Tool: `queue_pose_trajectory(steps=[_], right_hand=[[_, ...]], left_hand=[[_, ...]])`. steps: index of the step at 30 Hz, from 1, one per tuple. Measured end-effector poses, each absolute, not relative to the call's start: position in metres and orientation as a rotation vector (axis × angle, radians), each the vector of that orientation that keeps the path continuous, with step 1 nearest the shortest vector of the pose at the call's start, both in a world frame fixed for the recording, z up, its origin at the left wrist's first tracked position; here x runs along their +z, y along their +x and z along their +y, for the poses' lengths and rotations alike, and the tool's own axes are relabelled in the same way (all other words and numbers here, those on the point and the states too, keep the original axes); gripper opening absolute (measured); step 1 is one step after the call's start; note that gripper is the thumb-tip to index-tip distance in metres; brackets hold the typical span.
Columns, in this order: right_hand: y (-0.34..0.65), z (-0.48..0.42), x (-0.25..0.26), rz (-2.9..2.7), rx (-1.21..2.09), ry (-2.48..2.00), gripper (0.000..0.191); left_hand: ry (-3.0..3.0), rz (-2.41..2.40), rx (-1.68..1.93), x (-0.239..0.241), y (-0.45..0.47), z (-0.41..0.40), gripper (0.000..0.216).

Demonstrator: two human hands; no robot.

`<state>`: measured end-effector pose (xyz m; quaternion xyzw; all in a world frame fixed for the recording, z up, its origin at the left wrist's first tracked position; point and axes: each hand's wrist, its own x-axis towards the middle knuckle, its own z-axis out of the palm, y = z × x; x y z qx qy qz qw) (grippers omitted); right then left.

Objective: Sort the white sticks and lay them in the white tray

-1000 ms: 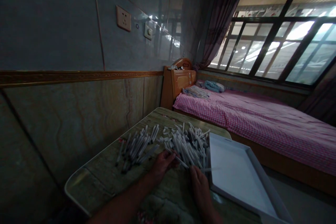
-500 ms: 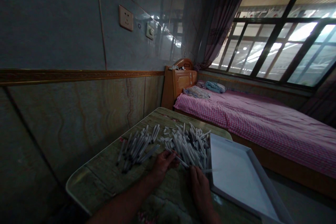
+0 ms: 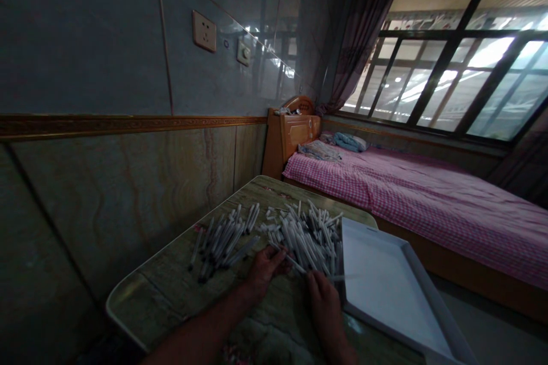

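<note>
Left hand (image 3: pixel 268 265): fingers curled shut over one end of a single white stick (image 3: pixel 291 262), right at the heap's near edge.
Right hand (image 3: pixel 324 302): fingertips pinched on that stick's other end, so it spans hand to hand. Light's dim, so the exact grip is hard to read.
Pale heap (image 3: pixel 310 234): loose sticks, crowding the tray's left wall, within easy reach.
Dark heap (image 3: pixel 222 239): lying apart to the left, seemingly kept separate.
White tray (image 3: pixel 385 285): just beside the right hand, overhanging the desk (image 3: pixel 171 291).
</note>
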<state>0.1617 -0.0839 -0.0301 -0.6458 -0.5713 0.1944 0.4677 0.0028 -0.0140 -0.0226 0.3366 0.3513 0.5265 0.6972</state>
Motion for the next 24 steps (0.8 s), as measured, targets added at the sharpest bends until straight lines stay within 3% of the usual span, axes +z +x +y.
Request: queue_pose_trajectory(steps=[5,24], right_hand=[[0.1609,-0.0867,-0.0266,-1.359,0.521,-1.532,0.043],[0.1599,-0.0851,-0.0285,-1.357,0.468,-1.563,0.048]], left_hand=[[0.714,0.79,1.191,-0.0232,0.0034,-0.013,0.057],[0.745,0.776,1.192,-0.0249,0.0025,-0.0139,0.054]])
